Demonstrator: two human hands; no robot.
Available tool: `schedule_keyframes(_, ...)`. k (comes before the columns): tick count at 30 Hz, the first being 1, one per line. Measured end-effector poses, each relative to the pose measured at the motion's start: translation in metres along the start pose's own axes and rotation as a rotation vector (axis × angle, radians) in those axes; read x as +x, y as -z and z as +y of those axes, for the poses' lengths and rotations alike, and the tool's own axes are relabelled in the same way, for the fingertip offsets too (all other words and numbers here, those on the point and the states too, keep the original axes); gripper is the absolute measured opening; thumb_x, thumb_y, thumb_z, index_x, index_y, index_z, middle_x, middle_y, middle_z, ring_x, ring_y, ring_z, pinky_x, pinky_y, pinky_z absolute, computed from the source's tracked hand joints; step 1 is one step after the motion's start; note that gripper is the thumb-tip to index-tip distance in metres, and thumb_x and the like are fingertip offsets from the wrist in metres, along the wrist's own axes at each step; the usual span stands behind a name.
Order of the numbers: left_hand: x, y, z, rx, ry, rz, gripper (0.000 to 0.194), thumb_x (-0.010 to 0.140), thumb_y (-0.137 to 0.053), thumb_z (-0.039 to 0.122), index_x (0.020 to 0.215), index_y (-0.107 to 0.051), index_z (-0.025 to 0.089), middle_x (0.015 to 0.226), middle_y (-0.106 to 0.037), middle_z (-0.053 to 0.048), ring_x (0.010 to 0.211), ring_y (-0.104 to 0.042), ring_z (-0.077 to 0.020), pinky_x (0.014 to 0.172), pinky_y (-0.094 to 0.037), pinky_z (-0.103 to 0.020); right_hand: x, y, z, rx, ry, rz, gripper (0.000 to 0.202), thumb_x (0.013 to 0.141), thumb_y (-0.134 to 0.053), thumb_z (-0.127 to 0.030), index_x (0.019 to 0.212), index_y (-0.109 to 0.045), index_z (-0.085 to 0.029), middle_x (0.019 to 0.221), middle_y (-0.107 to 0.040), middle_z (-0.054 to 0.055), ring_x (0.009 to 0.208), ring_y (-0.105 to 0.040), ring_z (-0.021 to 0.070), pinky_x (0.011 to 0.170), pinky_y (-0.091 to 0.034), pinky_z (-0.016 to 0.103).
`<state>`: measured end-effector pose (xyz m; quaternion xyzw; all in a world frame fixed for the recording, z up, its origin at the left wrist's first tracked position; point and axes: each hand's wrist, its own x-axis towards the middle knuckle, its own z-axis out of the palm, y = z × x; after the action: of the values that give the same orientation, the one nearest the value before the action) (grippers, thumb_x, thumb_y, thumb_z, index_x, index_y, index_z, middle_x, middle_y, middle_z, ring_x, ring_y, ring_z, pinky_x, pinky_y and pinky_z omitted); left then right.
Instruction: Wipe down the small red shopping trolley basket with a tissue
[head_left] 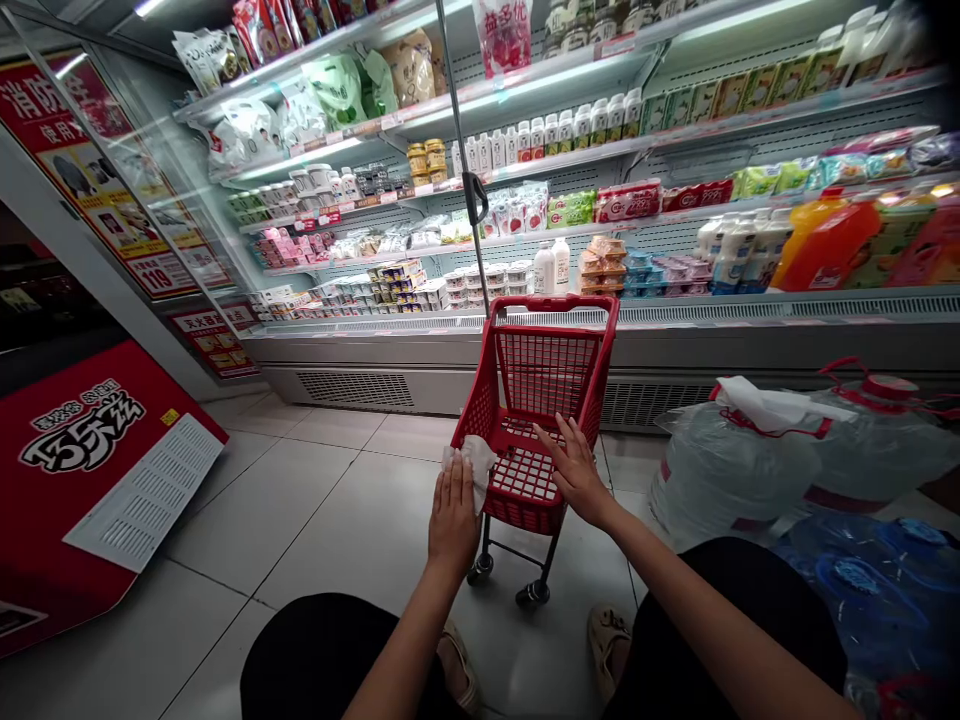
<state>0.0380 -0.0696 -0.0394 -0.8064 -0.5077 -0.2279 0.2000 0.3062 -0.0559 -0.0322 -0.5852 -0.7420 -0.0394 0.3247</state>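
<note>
A small red plastic shopping cart [547, 345] on wheels stands on the tiled floor in front of me. My left hand [453, 515] presses a white cloth [474, 462] flat against the cart's left outer wall. My right hand [574, 470] rests with fingers spread on the cart's front rim, holding nothing. My knees in black fabric and my shoes show at the bottom of the view.
An open refrigerated shelf unit [675, 325] full of milk, yoghurt and juice runs behind the cart. Large water jugs [727, 470] with a white cloth on top sit at right. A red cabinet [82, 480] stands at left. Grey floor tiles [315, 510] lie between.
</note>
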Motion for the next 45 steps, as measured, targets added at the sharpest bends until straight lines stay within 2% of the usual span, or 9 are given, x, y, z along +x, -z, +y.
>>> schedule_keyframes(8, 0.004, 0.020, 0.036, -0.175, -0.152, -0.120, 0.041, 0.092, -0.054, 0.015, 0.133, -0.058, 0.019, 0.131, -0.065, -0.012, 0.133, -0.056, -0.0289, 0.121, -0.042, -0.050, -0.007, 0.012, 0.012, 0.023, 0.058, -0.048, 0.092, 0.090, -0.038, -0.007, 0.165, -0.002, -0.047, 0.175, 0.012, -0.010, 0.162, -0.002, 0.0310, 0.125, -0.027, 0.057)
schedule_keyframes(14, -0.009, 0.025, 0.053, -0.130, -0.253, -0.082, 0.076, 0.087, -0.048, 0.006, 0.160, -0.032, 0.016, 0.163, -0.043, -0.012, 0.154, -0.035, -0.0274, 0.124, -0.035, -0.048, -0.007, 0.024, 0.032, -0.123, 0.038, -0.097, 0.089, 0.090, -0.036, -0.007, 0.167, -0.005, -0.038, 0.176, -0.014, -0.002, 0.161, -0.009, 0.0243, 0.128, -0.020, 0.057)
schedule_keyframes(17, -0.013, 0.019, 0.065, -0.077, -0.247, -0.067, 0.083, 0.085, -0.047, 0.005, 0.164, -0.024, 0.015, 0.171, -0.030, -0.011, 0.159, -0.024, -0.0269, 0.125, -0.033, -0.048, -0.008, 0.018, 0.016, -0.238, -0.040, -0.043, 0.079, 0.094, -0.041, -0.013, 0.168, -0.017, -0.028, 0.174, -0.022, 0.005, 0.161, -0.010, 0.0266, 0.129, -0.017, 0.056)
schedule_keyframes(21, -0.014, 0.018, 0.072, -0.026, -0.259, -0.067, 0.085, 0.086, -0.046, 0.006, 0.166, -0.018, 0.014, 0.174, -0.020, -0.011, 0.161, -0.019, -0.0253, 0.127, -0.031, -0.047, -0.014, 0.005, -0.016, -0.301, 0.035, -0.007, 0.065, 0.102, -0.042, -0.029, 0.166, -0.028, -0.023, 0.171, -0.027, 0.007, 0.160, -0.017, 0.0277, 0.130, -0.016, 0.053)
schedule_keyframes(27, -0.016, 0.027, 0.024, 0.008, -0.321, -0.055, 0.085, 0.089, -0.040, 0.002, 0.168, -0.011, 0.016, 0.173, -0.023, -0.006, 0.160, -0.022, -0.0200, 0.128, -0.029, -0.039, -0.016, 0.014, -0.024, -0.316, 0.140, 0.048, 0.064, 0.108, -0.036, -0.041, 0.167, -0.013, -0.030, 0.171, -0.027, -0.002, 0.160, -0.019, 0.0255, 0.131, -0.015, 0.052)
schedule_keyframes(32, -0.015, 0.028, -0.012, 0.009, -0.166, -0.021, 0.080, 0.097, -0.040, 0.007, 0.168, -0.006, 0.018, 0.171, -0.028, -0.009, 0.158, -0.028, -0.0224, 0.126, -0.035, -0.044, -0.009, 0.018, -0.023, -0.285, 0.176, 0.025, 0.067, 0.109, -0.035, -0.047, 0.167, -0.007, -0.031, 0.170, -0.028, -0.002, 0.158, -0.025, 0.0238, 0.130, -0.015, 0.053)
schedule_keyframes(36, -0.016, 0.020, 0.019, 0.011, -0.031, 0.021, 0.080, 0.098, -0.042, 0.010, 0.168, -0.004, 0.015, 0.172, -0.022, -0.013, 0.158, -0.026, -0.0263, 0.124, -0.039, -0.048, -0.006, 0.013, -0.024, -0.264, 0.190, 0.001, 0.064, 0.109, -0.036, -0.047, 0.167, -0.014, -0.032, 0.168, -0.031, -0.002, 0.156, -0.029, 0.0236, 0.128, -0.020, 0.052)
schedule_keyframes(41, -0.026, 0.009, 0.072, -0.008, -0.156, -0.021, 0.083, 0.090, -0.043, 0.004, 0.167, -0.013, 0.013, 0.173, -0.023, -0.010, 0.160, -0.021, -0.0263, 0.126, -0.035, -0.046, -0.008, 0.018, -0.014, -0.251, 0.198, 0.008, 0.069, 0.106, -0.042, -0.042, 0.167, -0.011, -0.032, 0.167, -0.034, -0.001, 0.154, -0.035, 0.0256, 0.128, -0.021, 0.053)
schedule_keyframes(45, -0.026, 0.012, 0.053, 0.030, -0.377, -0.030, 0.079, 0.093, -0.040, 0.000, 0.166, -0.024, 0.023, 0.173, -0.024, -0.002, 0.159, -0.024, -0.0240, 0.126, -0.034, -0.042, -0.013, 0.027, -0.004, -0.247, 0.210, 0.006, 0.072, 0.105, -0.044, -0.039, 0.167, -0.009, -0.032, 0.168, -0.033, -0.001, 0.154, -0.035, 0.0258, 0.127, -0.022, 0.052)
